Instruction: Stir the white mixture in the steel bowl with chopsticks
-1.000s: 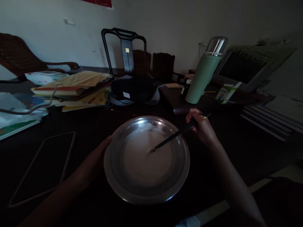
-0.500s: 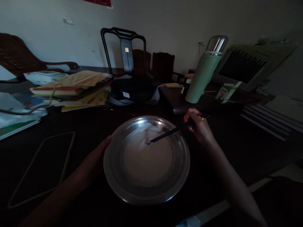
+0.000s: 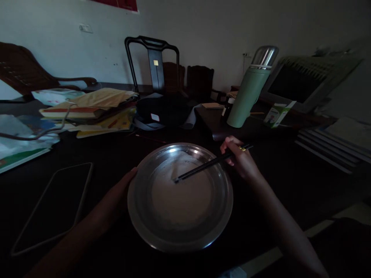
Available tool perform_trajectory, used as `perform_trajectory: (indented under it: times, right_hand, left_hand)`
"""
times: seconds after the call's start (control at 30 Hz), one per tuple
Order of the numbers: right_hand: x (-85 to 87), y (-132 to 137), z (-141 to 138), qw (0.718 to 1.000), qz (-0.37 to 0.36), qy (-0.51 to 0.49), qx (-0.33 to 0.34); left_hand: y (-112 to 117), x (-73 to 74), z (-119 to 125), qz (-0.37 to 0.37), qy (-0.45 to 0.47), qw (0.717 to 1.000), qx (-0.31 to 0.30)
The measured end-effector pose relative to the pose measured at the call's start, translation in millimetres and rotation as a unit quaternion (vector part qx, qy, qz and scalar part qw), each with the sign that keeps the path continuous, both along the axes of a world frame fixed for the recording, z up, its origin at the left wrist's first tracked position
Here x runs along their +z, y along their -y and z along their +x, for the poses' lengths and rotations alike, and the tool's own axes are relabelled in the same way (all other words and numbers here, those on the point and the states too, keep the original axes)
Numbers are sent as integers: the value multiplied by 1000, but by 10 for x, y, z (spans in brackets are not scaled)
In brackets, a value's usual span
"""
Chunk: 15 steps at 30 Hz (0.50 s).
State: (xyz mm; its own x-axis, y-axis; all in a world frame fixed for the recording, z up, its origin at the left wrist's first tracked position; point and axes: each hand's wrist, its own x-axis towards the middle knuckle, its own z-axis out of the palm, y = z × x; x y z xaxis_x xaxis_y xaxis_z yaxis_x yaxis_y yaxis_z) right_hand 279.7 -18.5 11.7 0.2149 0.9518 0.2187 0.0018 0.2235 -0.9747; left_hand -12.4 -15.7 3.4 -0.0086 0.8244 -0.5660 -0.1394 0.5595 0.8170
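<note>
A wide metal basin (image 3: pixel 135 220) stands on the dark table, with a pale, cloudy liquid (image 3: pixel 182 204) in its bottom. My right hand (image 3: pixel 239 156) is closed around a pair of dark chopsticks (image 3: pixel 207 165) with gold bands near the top. They slant down to the left over the rim, and their tips touch the liquid left of the basin's middle. Against the basin's left side rests my left hand (image 3: pixel 123 189), its fingers mostly hidden by the rim and the dim light.
Left of my left arm lies a phone (image 3: pixel 53 208). Piled books and papers (image 3: pixel 89 106) sit at the back left, a black bag (image 3: pixel 166 110) behind the basin. A green thermos (image 3: pixel 249 96), a small box (image 3: pixel 278 114) and stacked books (image 3: pixel 330 146) stand at the right.
My right hand has shifted slightly left and down, and the chopstick tips have moved left through the liquid. My left hand keeps its place at the basin.
</note>
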Motion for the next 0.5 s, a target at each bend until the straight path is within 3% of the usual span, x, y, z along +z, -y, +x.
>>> perform_trajectory:
  times: [0.07,0.13,0.33,0.4,0.5]
  right_hand:
    - [14,27,-9,999,-30,10,45]
    - [37,28,37,998,-45,9,49]
    - [51,-32,139,997,-3,-6,-83]
    - [37,-14,77,998,-4,14,-60]
    - [26,28,3,998,-34,33,31]
  left_hand:
    - [0,-14,-7,-25,20,999,31]
    - [-5,-31,-18,-33,27,999,11]
    - [-28,-51,-42,-28,33,998,-44]
    - [-29,-51,-42,-26,41,998,-48]
    - [-21,-36,-28,-32,44,998,-27]
